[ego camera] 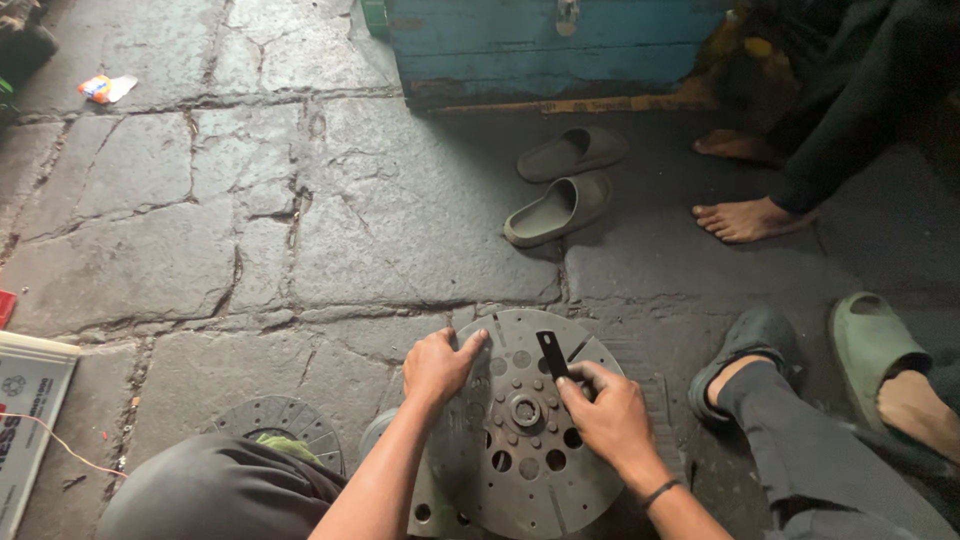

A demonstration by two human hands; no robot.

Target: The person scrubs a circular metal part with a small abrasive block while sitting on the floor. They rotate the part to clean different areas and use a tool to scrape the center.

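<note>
A round grey metal clutch disc [525, 470] with several holes and a splined hub at its centre lies on the stone floor in front of me. My left hand [438, 366] grips its upper left rim. My right hand [608, 415] rests on the disc right of the hub and pinches a small flat dark metal strip [551, 353] that stands up from the disc face. A dark band sits on my right wrist.
A second friction disc [283, 421] lies left, partly under my knee. Two grey slippers [565, 180] sit near a blue wooden box [545, 40]. Another person's bare feet [745, 218] are at upper right. My foot in a dark sandal [752, 350] is right. A white board [30, 415] lies far left.
</note>
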